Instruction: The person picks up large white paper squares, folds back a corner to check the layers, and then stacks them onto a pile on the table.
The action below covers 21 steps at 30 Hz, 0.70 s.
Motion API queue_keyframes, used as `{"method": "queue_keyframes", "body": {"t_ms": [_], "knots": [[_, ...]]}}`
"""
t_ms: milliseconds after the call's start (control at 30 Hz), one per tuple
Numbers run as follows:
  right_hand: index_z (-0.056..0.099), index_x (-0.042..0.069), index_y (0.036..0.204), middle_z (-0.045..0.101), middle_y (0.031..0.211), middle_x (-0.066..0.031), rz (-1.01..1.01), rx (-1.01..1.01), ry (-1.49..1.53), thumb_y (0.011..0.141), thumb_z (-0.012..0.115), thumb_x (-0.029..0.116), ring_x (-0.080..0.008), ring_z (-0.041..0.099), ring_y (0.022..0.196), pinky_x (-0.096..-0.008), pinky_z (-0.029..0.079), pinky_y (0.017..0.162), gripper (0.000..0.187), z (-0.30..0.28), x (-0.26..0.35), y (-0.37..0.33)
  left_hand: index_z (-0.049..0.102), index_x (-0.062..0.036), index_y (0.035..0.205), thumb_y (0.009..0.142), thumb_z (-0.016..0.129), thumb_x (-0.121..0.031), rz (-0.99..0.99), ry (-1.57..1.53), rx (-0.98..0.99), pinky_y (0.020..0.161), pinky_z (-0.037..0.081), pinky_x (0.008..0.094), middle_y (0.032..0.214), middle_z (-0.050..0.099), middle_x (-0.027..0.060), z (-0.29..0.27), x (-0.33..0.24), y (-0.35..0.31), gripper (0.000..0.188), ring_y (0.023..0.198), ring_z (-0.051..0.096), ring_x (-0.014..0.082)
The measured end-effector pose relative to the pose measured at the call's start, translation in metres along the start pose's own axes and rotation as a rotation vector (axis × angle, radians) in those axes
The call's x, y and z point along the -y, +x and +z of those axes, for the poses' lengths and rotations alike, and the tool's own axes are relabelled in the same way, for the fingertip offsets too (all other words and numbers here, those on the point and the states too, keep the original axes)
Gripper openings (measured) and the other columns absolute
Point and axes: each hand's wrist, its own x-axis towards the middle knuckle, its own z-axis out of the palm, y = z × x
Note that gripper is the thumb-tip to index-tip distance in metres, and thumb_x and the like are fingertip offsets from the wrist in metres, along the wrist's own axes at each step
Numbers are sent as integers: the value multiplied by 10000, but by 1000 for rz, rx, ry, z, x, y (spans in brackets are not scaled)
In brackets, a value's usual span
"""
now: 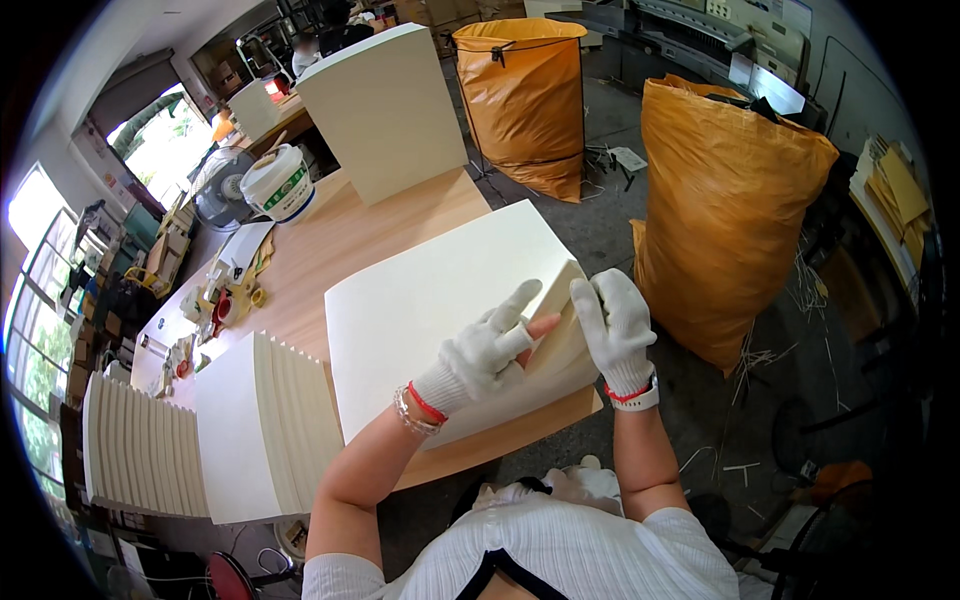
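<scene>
Both hands wear white knit gloves (465, 362) with ribbed cuffs. The left hand (475, 350) has its fingers partly spread, one stretched straight, bare fingertips showing beside the raised edge of a thick stack of cream sheets (435, 290); whether it grips that edge I cannot tell. The right hand (615, 325) is narrowed, thumb and fingers pinching the stack's raised corner. The stack lies on the near end of a wood-grain table (310, 230), its broad face smooth and matte, curling up between the hands. To its left are pale blocks (265, 430) with ridged, stepped edges; beyond it stands an upright cream slab (385, 115). Crinkled orange sacks (730, 220) stand on the dark floor (700, 450). A round white bucket (265, 178) bears a green label (290, 190), its print too small to make out.
</scene>
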Motion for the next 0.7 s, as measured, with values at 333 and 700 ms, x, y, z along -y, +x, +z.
{"method": "queue_keyframes", "body": {"t_ms": [333, 700], "knots": [[471, 15, 724, 435, 661, -138, 36, -9, -2, 994, 625, 124, -323, 478, 598, -444, 377, 569, 329, 2, -4, -2, 680, -55, 1083, 671, 876, 4, -90, -123, -98, 793, 569, 344, 1566, 374, 310, 10, 6, -2, 461, 1016, 715, 338], [477, 22, 721, 441, 656, -132, 12, -16, -11, 977, 639, 96, -323, 485, 604, -446, 380, 576, 312, 2, -4, -4, 678, -36, 1105, 786, 674, 87, 11, -112, -10, 746, 547, 365, 1517, 441, 315, 3, 12, -1, 342, 989, 685, 323]]}}
